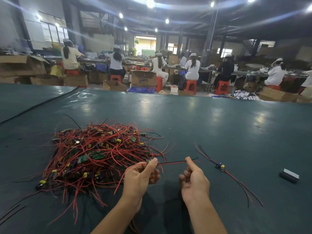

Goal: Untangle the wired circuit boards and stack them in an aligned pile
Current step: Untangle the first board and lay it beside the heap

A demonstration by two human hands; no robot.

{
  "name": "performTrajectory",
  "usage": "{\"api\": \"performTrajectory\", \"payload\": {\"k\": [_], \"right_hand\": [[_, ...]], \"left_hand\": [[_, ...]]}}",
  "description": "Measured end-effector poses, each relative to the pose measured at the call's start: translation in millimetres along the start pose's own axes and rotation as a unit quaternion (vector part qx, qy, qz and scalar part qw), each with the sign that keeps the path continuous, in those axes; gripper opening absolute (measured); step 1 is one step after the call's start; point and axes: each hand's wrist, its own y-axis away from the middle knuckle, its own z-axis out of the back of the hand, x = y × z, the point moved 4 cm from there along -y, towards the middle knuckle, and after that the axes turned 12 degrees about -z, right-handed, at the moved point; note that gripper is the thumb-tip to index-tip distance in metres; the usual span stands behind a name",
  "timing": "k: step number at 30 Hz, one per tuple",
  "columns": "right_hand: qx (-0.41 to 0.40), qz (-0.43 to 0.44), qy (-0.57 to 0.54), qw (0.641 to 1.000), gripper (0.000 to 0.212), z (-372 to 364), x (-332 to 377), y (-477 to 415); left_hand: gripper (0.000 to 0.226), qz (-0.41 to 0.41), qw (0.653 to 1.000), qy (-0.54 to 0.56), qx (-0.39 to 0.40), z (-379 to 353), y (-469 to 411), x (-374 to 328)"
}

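While left hand (141, 174) pinches a board (149, 160), right hand (194, 179) pinches its wires (173, 162).

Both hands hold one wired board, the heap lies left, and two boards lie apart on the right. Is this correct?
No. The head view shows one board lying apart on the right, not two. The left hand and right hand hold one wired board, and the heap lies left.

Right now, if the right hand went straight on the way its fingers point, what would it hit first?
Probably nothing: past the wires that the right hand pinches, only bare green table shows. The tangled pile lies just left, though depth is unclear.
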Motion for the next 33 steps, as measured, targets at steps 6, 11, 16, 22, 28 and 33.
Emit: {"api": "performTrajectory", "payload": {"k": [6, 11, 16, 22, 28, 33], "right_hand": [[0.008, -0.002, -0.041, 0.999, 0.018, 5.0, 10.9, -3.8], [0.064, -0.027, -0.019, 0.997, 0.017, 1.3, 7.8, -2.1], [0.059, -0.050, -0.042, 0.996, 0.019, 5.2, 8.9, -2.7], [0.011, 0.017, 0.032, 0.999, 0.022, 3.5, 5.9, 3.7], [0.089, 0.013, 0.174, 0.981, 0.032, -16.4, -37.8, 28.3], [0.107, 0.029, 0.182, 0.977, 0.014, -23.2, -59.1, 39.7]], "left_hand": [[0.022, 0.001, 1.000, 0.004, 0.010, -3.9, 2.0, -2.2], [0.020, 0.012, 0.999, 0.029, 0.004, 1.2, 0.8, -5.9], [0.019, 0.047, 0.997, 0.042, 0.037, -3.8, 3.1, -1.6], [0.022, 0.001, 0.999, 0.024, 0.045, -4.4, 5.1, -5.0], [0.027, 0.000, 0.999, 0.013, 0.033, -2.7, 3.3, -0.7], [0.043, 0.019, 0.999, -0.015, 0.030, 3.4, -0.5, 6.3]]}}
